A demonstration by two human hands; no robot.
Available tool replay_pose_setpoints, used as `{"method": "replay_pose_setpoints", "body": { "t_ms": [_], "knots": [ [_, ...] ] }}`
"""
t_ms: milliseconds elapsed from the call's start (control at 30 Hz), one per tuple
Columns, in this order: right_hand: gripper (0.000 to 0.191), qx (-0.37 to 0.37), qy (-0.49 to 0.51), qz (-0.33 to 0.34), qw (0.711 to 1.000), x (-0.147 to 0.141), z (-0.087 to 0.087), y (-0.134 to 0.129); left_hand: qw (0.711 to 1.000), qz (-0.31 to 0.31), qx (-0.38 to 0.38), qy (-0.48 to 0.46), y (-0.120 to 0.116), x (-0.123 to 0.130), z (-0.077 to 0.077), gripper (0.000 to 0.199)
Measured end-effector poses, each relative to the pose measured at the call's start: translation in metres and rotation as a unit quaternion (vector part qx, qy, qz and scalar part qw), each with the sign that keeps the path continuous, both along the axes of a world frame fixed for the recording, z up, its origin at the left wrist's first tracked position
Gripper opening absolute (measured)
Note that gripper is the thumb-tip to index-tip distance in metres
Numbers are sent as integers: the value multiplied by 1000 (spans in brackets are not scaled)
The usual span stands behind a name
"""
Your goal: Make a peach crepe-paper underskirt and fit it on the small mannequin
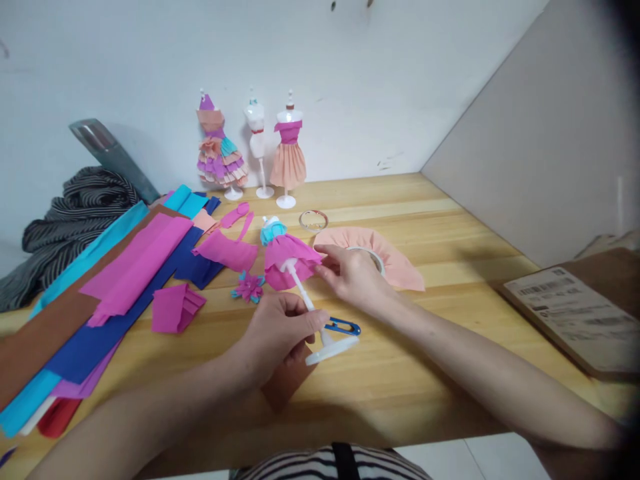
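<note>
My left hand (280,327) is closed around the white stand of a small dress-form mannequin (333,349), which is tilted with its round base toward me. The form wears a light-blue top (273,232) and a pink crepe-paper skirt (283,257). At the skirt's right edge, my right hand (357,277) has thumb and forefinger closed on the pink paper. A blue oblong tool (354,328), partly hidden, lies behind the stand. Below my left hand is a brown paper piece (287,383). A pink and blue paper flower (249,287) lies left of the skirt.
Three more mannequins stand at the wall, one in a peach skirt (289,165). Crepe-paper strips (145,260) and striped cloth (85,207) cover the left. Near my right hand are a tape roll (314,221) and gathered peach paper (400,263). A cardboard parcel (575,320) lies right.
</note>
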State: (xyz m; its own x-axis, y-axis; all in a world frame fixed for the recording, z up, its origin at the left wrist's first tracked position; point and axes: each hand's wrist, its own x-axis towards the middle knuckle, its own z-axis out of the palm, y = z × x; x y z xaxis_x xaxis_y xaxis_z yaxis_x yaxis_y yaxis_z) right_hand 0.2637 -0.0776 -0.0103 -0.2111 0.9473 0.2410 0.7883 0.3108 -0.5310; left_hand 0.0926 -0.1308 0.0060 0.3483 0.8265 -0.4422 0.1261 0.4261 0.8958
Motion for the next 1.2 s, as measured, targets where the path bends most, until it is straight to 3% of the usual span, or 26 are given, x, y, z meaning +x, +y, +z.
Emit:
{"method": "replay_pose_setpoints", "body": {
  "t_ms": [200, 300, 400, 567, 800, 1000, 1200],
  "knots": [
    [20, -36, -8, 16, 999, 5, -17, -15, 999, 10, 4, 47, 13, 0, -6, 44],
    [25, -31, -10, 77, 997, 7, -21, -22, 997, 17, -1, 76, 16, 2, -10, 33],
    [36, -40, -82, 129, 987, 6, -23, -22, 996, 21, 2, 90, 17, 5, -13, 28],
    [36, -75, -236, 98, 964, -1, -19, -17, 994, 20, 19, 107, 19, 5, -11, 31],
    [40, -61, -281, 105, 952, -4, -17, -18, 990, 33, 22, 137, 21, 0, -9, 36],
    [33, -57, -256, 164, 951, -12, -13, -23, 989, 22, 24, 144, 22, -4, -15, 36],
    [29, -95, -320, 159, 929, -27, -15, -19, 991, 21, 13, 128, 19, -5, -21, 34]
  ]
}}
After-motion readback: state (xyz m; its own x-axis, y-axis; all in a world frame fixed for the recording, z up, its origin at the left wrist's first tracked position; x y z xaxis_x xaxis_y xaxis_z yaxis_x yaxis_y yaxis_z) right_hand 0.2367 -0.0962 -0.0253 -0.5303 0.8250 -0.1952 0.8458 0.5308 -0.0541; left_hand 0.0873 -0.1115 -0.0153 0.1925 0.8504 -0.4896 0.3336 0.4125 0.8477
